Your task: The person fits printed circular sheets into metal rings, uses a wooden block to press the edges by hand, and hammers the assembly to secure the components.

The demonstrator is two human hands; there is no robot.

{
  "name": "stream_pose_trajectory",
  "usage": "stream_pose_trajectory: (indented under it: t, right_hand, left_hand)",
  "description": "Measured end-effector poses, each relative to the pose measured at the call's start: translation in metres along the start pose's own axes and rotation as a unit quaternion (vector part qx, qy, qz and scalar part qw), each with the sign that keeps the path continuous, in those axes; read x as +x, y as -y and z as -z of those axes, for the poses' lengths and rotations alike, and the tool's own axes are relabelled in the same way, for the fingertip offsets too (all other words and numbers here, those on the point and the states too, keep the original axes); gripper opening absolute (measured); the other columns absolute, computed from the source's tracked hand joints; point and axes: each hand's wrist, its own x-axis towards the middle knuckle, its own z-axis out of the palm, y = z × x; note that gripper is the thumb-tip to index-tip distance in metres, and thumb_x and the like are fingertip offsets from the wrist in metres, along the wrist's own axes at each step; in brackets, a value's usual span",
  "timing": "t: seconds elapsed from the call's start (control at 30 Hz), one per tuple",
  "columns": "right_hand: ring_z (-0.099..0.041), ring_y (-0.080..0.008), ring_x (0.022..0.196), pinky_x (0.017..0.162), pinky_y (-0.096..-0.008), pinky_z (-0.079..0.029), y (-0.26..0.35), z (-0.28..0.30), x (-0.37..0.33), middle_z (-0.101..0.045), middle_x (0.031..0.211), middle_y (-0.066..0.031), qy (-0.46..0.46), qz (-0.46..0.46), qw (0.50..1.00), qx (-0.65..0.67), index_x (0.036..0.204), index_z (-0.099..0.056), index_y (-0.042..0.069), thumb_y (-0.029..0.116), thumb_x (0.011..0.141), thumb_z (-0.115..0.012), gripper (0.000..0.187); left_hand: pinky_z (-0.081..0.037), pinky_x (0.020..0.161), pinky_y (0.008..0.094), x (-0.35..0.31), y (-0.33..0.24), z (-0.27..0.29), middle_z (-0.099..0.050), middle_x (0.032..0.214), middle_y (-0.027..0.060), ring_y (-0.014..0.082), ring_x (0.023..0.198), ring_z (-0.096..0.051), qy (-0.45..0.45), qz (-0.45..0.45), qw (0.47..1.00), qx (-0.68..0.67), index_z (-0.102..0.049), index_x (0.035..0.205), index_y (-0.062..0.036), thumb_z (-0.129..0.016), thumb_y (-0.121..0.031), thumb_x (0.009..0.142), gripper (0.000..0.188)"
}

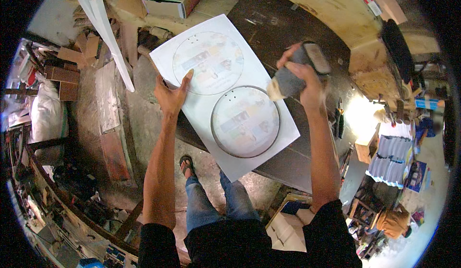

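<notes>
A white rectangular board (261, 145) lies slantwise over the dark table, its near corner jutting past the edge. Two large circles with faint coloured print are on it: the far circle (209, 40) has a thin outline, the near circle (246, 143) a thick dark rim. My left hand (172, 91) grips the board's left edge, thumb on top beside the far circle; its other fingers are partly hidden underneath. In my right hand (303, 73) is a dark grey and tan pad, perhaps folded cloth (291, 81), blurred, at the board's right edge. Whether it touches the board I cannot tell.
The dark tabletop (283, 20) extends behind the board. A cardboard box (168, 4) stands at the far left, near long white strips (108, 35). Pliers (340, 116) lie right of my right forearm. An open carton (288, 229) sits low by my right side; a person (393, 221) is at lower right.
</notes>
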Motion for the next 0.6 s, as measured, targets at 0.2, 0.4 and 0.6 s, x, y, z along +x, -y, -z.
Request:
stream_pose_trajectory:
  t: [0.2, 0.4, 0.6]
  right_hand:
    - [-0.06, -0.0195, 0.077, 0.082, -0.0322, -0.046, -0.008, -0.056, -0.011, -0.062, 0.082, -0.0068, -0.071, 0.089, 0.983, 0.144, 0.102, -0.059, 0.008, 0.028, 0.078, -0.067, 0.032]
    - [-0.057, -0.0191, 0.101, 0.097, -0.0327, -0.041, -0.032, -0.039, 0.022, -0.06, 0.103, -0.0096, 0.029, -0.019, 0.99, 0.139, 0.111, -0.058, 0.008, 0.026, 0.079, -0.067, 0.038]
    - [-0.058, -0.0175, 0.085, 0.079, -0.0346, -0.047, -0.038, -0.042, 0.013, -0.061, 0.09, -0.0105, -0.082, 0.132, 0.98, 0.121, 0.095, -0.056, 0.0, 0.012, 0.081, -0.053, 0.019]
  left_hand:
    - [-0.052, 0.079, 0.0382, 0.002, 0.015, -0.004, -0.067, 0.098, 0.0233, 0.0288, 0.089, -0.067, 0.008, -0.052, 0.998, -0.04, -0.058, 0.106, 0.0088, -0.088, -0.024, 0.067, 0.06]
    - [-0.052, 0.078, 0.0383, 0.002, -0.005, 0.0, -0.068, 0.099, 0.0218, 0.0289, 0.088, -0.067, 0.004, -0.021, 1.0, -0.012, -0.058, 0.107, 0.0082, -0.089, -0.028, 0.065, 0.064]
    - [-0.053, 0.077, 0.0377, -0.003, -0.011, -0.004, -0.068, 0.098, 0.0213, 0.0278, 0.088, -0.067, 0.023, 0.042, 0.999, 0.02, -0.058, 0.108, 0.0081, -0.089, -0.033, 0.065, 0.068]
